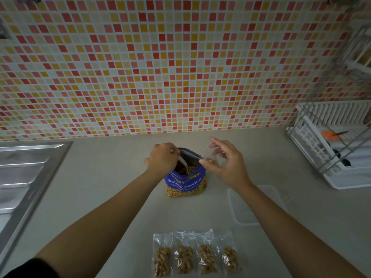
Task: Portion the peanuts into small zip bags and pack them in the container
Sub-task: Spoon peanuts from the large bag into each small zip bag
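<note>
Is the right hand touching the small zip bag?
Touching. The head view shows the right hand pinching the small zip bag open beside the peanut bag.

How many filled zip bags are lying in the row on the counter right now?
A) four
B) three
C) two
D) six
A: four filled zip bags lie side by side on the counter, nearer the camera than the blue peanut bag.

A home kitchen: a wall of small red, orange and cream mosaic tiles (160, 67) fills the upper frame above a pale countertop (112, 177), with a steel sink drainboard (26, 177) at left and a white dish rack (329, 145) at right.
</note>
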The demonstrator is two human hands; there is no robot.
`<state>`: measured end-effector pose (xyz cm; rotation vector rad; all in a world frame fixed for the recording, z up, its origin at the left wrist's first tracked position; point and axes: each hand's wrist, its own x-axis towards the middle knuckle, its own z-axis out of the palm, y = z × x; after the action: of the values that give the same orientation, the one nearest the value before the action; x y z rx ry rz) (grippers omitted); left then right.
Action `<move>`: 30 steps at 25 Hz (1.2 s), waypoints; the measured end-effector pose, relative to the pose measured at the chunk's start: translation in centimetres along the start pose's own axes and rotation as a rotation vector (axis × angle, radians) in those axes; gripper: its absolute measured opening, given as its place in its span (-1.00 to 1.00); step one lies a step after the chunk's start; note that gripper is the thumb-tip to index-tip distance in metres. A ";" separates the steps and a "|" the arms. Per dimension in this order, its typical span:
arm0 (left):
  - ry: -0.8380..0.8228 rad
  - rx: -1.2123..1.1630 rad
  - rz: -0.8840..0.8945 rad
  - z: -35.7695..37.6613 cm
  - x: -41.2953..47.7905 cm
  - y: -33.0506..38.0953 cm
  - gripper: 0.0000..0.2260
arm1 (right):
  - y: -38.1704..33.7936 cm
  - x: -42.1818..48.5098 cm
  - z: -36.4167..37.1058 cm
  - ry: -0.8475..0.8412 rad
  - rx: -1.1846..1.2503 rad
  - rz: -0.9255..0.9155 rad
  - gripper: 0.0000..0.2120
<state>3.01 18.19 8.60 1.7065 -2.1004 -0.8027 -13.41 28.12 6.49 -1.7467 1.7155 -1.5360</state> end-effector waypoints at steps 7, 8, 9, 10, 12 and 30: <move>-0.037 -0.242 -0.045 -1.4 -0.3 -1.1 -0.85 | 0.0 -0.2 0.0 0.005 -0.033 -0.005 -0.37; -0.041 -0.280 -0.052 -1.7 -0.4 -1.2 -0.85 | 0.0 -0.3 0.0 0.003 -0.034 -0.006 -0.37; -0.049 -0.317 -0.063 -1.9 -0.4 -1.2 -0.85 | 0.0 -0.4 0.0 0.000 -0.034 -0.005 -0.37; -0.056 -0.357 -0.077 -2.2 -0.4 -1.2 -0.85 | -0.1 -0.4 0.0 -0.004 -0.034 -0.002 -0.37; -0.062 -0.429 -0.106 -2.6 -0.2 -1.6 -0.85 | -0.2 -0.5 0.0 -0.012 -0.042 0.006 -0.37; -0.013 -0.685 -0.289 -4.8 -0.2 -5.4 -0.84 | -1.0 -1.9 1.2 -0.023 -0.153 0.044 -0.39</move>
<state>10.01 16.59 9.17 1.6028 -1.3440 -1.4148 -11.44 29.38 5.81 -1.7768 1.8917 -1.3946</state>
